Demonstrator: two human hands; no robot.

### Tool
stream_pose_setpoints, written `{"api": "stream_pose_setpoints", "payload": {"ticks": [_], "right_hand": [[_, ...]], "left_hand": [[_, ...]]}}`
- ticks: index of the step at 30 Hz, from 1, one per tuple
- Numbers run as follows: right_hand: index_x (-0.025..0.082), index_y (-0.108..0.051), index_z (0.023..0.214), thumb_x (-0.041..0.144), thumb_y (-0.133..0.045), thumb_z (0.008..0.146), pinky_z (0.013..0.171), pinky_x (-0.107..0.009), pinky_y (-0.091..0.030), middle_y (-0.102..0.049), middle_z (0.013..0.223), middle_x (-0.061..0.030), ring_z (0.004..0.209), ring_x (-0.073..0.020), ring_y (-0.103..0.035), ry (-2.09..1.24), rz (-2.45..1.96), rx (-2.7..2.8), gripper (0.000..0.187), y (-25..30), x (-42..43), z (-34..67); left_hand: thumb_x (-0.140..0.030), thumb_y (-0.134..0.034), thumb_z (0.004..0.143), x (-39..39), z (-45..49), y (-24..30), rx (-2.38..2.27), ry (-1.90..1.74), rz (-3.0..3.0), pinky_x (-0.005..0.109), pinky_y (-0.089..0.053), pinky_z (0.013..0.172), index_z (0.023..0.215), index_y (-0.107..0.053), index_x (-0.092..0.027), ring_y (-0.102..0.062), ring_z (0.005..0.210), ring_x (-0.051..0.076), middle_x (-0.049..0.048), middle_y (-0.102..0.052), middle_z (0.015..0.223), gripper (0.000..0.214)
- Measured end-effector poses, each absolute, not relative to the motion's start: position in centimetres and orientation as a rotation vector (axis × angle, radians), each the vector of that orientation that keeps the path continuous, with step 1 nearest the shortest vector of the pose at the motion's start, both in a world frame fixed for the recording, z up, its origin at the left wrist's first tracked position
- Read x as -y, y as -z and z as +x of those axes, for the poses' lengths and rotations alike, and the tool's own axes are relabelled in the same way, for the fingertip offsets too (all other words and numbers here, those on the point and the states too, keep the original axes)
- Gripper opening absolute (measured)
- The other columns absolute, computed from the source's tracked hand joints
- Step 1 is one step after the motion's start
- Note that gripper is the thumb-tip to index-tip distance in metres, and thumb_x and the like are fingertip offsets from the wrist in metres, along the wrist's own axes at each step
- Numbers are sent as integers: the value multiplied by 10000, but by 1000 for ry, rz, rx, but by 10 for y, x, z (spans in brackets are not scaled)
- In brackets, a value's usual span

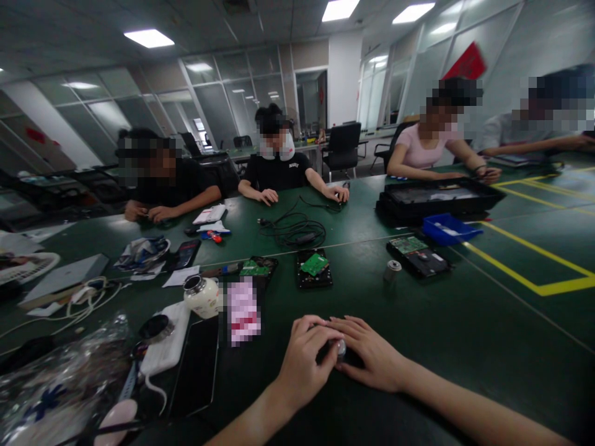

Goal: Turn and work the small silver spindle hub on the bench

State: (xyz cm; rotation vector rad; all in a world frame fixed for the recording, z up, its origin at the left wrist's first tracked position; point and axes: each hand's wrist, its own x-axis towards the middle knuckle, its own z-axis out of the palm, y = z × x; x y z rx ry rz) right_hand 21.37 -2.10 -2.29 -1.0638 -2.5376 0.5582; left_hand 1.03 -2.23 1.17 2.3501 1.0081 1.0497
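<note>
Close together over the green table, my left hand point(307, 354) and my right hand point(372, 354) have their fingers curled around a small shiny silvery object point(341, 349). Its rounded end shows between the thumbs; the fingers cover the rest, so I cannot tell its kind. The fingertips of both hands meet at the far side. Beyond them lies a black hard drive point(304, 279) with a green circuit board point(315, 264) on it. A small metal cylinder point(392, 271) stands to the right, near a second hard drive point(430, 263).
At left are a phone point(195, 365), a cream jar point(203, 297), a white power strip point(167, 337) and a plastic bag point(79, 378). A coiled black cable point(297, 232), a blue tray point(449, 230) and a black casing point(437, 201) lie farther back. Several people sit across the table.
</note>
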Motion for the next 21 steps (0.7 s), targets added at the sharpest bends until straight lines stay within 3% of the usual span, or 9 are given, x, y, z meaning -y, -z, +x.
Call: {"api": "stream_pose_setpoints", "payload": {"ticks": [9,21], "right_hand": [[195,-472,1364,424,-568,888,1139,-509,-265,-465,1454,-129,1364,-271,-395,-555,-1061,2550,538,23,20,214],[219,-460,1391,413,-587,873,1141,-512,-252,-449,1470,-105,1367,-276,-386,-584,-1068,2527,567,24,20,214]], "left_hand": [[-88,-620,841,25,10,-10,-1018,-1091,2340,376,-427,863,977,-624,-211,-566,990,235,31,-684,941,184],[-79,-587,807,26,11,-13,-1008,-1123,2389,396,-433,844,923,-630,-212,-569,959,254,39,-694,873,182]]}}
